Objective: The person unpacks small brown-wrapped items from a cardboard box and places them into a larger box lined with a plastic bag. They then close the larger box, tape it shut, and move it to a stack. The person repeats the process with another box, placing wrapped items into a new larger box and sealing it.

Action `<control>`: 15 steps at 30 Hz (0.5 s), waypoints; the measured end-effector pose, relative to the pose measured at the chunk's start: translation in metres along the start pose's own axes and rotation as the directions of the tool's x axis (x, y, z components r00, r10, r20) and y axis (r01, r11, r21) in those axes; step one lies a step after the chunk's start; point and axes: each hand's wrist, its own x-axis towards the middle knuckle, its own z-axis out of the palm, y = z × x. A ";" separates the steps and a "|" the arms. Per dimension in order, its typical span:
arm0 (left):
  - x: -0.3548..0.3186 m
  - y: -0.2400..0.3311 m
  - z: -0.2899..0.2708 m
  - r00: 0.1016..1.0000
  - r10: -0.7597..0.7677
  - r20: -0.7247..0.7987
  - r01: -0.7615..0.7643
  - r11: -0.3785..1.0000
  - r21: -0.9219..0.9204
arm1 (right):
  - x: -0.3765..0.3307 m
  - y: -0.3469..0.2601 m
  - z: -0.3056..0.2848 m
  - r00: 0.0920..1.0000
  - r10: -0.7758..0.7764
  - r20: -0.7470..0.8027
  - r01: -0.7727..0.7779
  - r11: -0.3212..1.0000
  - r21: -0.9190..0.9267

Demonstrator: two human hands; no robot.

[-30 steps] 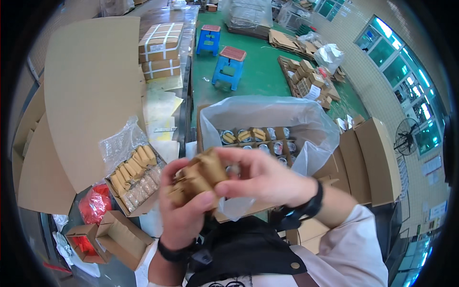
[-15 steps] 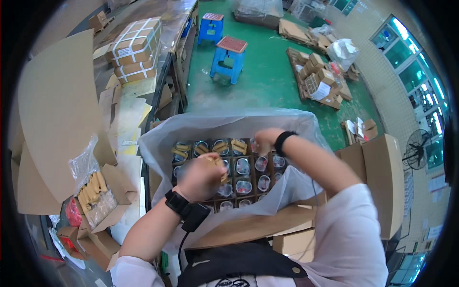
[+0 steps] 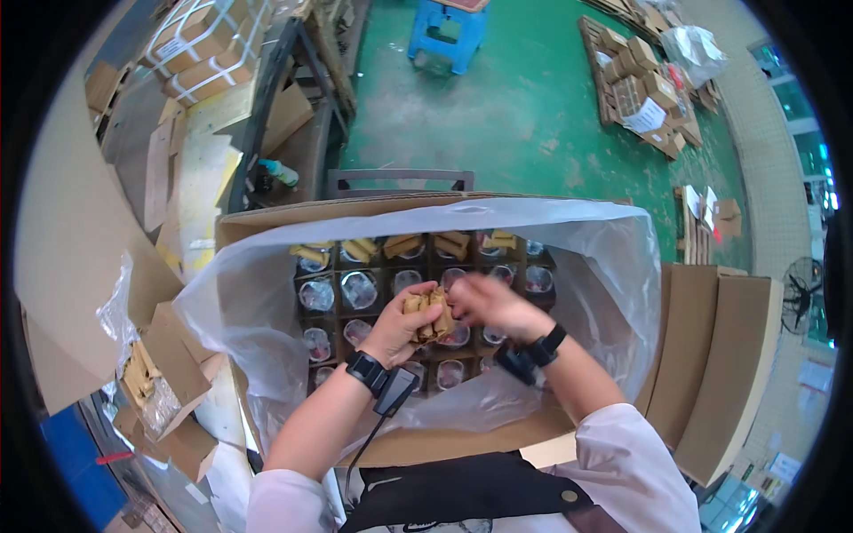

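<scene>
Tan, finger-shaped pieces [image 3: 425, 313] sit bunched in the left hand [image 3: 400, 324] at the frame's centre, its fingers closed around them. Touching the bundle, the right hand [image 3: 489, 306] is blurred; I cannot tell its fingers' state. Below lies a plastic-lined cardboard box [image 3: 426, 209] of divided cells [image 3: 360, 293].

Cardboard box [image 3: 267, 222] on green floor [image 3: 515, 115]

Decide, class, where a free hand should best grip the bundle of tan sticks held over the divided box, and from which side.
Probably the bundle of tan sticks is best gripped around its upper half, from the right: the left hand wraps its lower left side, while the right hand is already at that bare side. The sticks lie side by side, so squeeze across them.
</scene>
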 end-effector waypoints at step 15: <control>0.030 -0.053 0.012 0.995 0.067 -0.080 -0.042 0.958 0.283 | 0.019 0.040 -0.088 0.819 -0.232 -0.525 -0.459 0.285 -0.841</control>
